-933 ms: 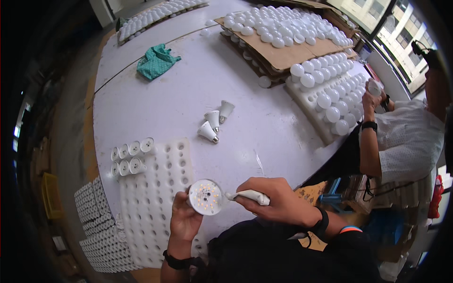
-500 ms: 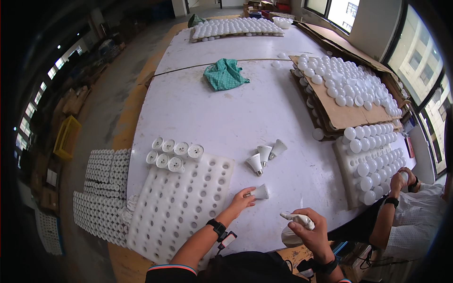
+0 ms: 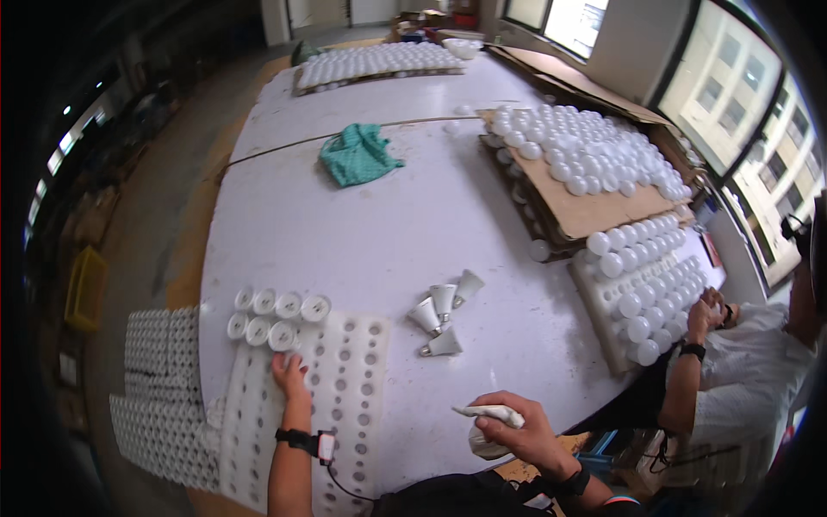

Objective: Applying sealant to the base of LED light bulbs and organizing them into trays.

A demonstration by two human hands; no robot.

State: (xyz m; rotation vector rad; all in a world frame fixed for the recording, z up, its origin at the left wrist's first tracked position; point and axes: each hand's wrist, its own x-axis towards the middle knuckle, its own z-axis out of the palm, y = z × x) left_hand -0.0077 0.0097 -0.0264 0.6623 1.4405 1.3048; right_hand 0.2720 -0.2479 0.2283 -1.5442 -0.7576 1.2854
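My left hand [image 3: 290,372] reaches over the white foam tray [image 3: 345,405]. Its fingers are apart at the near edge of a round white bulb housing [image 3: 282,334], one of several standing upright in the tray's holes with open tops. Whether they grip it is not clear. My right hand [image 3: 524,428] is closed around a soft white bag with a pointed tip [image 3: 488,446], held above the table's near edge, the tip facing left. Between the hands, farther off, several white cone-shaped bulb housings [image 3: 444,302] with metal screw bases lie on the table, one [image 3: 443,343] nearest me.
A crumpled green cloth [image 3: 358,156] lies on the white table [image 3: 284,215]. White domes cover cardboard sheets [image 3: 579,215] at right. A co-worker's hands [image 3: 706,314] are at another foam tray [image 3: 590,302] of domes. Stacked housings [image 3: 159,431] stand beyond the left edge.
My left hand has let go of a bulb housing lying on the table and moved left to the tray. My right hand still holds the white bag. The whole view has shifted.
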